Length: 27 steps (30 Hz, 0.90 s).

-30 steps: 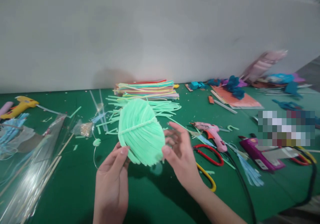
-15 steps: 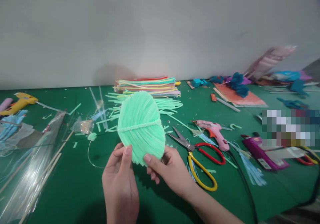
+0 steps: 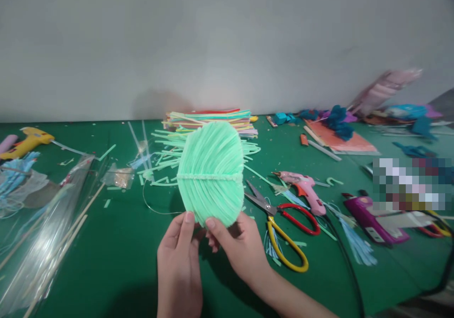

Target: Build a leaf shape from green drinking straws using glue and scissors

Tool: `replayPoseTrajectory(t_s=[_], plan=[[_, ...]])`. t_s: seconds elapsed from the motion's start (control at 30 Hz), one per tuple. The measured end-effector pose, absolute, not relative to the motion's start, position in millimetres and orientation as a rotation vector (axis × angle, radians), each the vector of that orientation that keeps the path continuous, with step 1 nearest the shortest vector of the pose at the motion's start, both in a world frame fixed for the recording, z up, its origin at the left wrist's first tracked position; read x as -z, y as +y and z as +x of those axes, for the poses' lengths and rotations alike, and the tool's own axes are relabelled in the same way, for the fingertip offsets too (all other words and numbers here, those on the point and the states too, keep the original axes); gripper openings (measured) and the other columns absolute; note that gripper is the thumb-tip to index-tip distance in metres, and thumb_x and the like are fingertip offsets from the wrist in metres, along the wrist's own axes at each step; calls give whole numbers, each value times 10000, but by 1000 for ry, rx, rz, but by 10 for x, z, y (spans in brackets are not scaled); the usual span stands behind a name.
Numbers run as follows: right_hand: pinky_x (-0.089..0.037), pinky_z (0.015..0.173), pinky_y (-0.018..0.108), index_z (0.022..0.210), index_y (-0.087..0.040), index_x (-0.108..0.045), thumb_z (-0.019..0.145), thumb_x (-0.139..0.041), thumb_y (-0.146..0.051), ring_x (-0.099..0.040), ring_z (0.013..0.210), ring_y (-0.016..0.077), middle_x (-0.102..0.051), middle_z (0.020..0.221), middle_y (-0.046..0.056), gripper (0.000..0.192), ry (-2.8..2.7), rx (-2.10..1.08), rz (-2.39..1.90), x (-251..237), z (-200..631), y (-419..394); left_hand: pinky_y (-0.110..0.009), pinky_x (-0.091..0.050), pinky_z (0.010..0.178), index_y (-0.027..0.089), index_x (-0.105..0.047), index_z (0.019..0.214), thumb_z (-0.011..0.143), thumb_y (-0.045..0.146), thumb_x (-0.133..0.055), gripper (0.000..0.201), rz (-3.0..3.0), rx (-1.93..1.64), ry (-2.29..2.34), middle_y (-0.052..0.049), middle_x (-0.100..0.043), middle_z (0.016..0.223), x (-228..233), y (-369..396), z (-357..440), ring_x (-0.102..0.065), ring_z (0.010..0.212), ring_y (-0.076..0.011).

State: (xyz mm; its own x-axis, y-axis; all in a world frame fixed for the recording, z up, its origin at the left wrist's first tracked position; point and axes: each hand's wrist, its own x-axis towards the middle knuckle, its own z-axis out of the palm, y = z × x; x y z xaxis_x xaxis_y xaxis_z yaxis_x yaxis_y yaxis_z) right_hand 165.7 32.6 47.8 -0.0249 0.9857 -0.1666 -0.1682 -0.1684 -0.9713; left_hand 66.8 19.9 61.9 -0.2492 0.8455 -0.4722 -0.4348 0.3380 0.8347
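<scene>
A mint-green leaf made of pipe cleaners [image 3: 213,157] is held up over the table, its raised midrib running across it from side to side. My left hand [image 3: 182,252] pinches the lower left edge between thumb and fingers. At the lower right edge, my right hand [image 3: 237,247] grips it with the thumb in front and the other fingers behind. A thin wire [image 3: 151,207] with a small green tuft at its end curves out left of my left hand. Loose green pipe cleaners [image 3: 166,155] lie behind the leaf.
Scissors [image 3: 271,209] with red and yellow handles and a pink glue gun [image 3: 303,188] lie to the right. Further right is a purple tool [image 3: 371,221]. A colourful pipe cleaner bundle [image 3: 209,118] rests by the wall. On the left are a yellow glue gun [image 3: 30,141] and wooden sticks [image 3: 67,247].
Both hands have shifted a little to the right with the leaf, which has turned slightly so its midrib is nearly level. The thin wire has moved right too.
</scene>
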Motion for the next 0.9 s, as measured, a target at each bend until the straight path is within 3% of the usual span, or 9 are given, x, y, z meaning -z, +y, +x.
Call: replayPoseTrajectory(t_s=[0.3, 0.5, 0.6, 0.77, 0.9], plan=[[-492, 482, 210, 743, -156, -617, 787, -704, -441, -560, 497, 104, -612, 589, -3, 301, -952, -1394, -1192, -460, 1649, 299, -223, -509, 586, 194, -696, 706, 697, 202, -706, 15, 457, -1309, 1405, -25, -683, 737, -678, 226, 652, -637, 668, -164], [-485, 475, 179, 725, -142, -638, 788, -717, -401, -554, 492, 83, -616, 581, -6, 278, -910, -1423, -1124, -455, 1626, 296, -204, -483, 529, 173, -688, 739, 661, 237, -781, 137, 394, -1308, 1268, -9, -645, 685, -617, 225, 670, -562, 574, -121], [-489, 469, 173, 729, -140, -651, 775, -734, -389, -556, 485, 79, -626, 584, -5, 266, -875, -1437, -1090, -448, 1610, 290, -213, -482, 535, 165, -667, 786, 703, 293, -782, 192, 298, -1299, 1127, -10, -633, 691, -545, 207, 679, -539, 564, -108], [-502, 471, 174, 716, -143, -653, 757, -751, -391, -564, 476, 80, -632, 577, -6, 270, -816, -1447, -1073, -441, 1598, 285, -243, -499, 610, 185, -626, 950, 774, 330, -746, 258, 107, -1303, 934, -43, -671, 865, -436, 218, 679, -586, 669, -119], [-500, 471, 168, 696, -140, -649, 754, -754, -389, -562, 476, 76, -627, 567, -6, 275, -818, -1457, -1064, -453, 1600, 292, -235, -471, 559, 192, -606, 900, 773, 298, -745, 216, 52, -1282, 853, -31, -663, 851, -407, 256, 656, -579, 641, -114]])
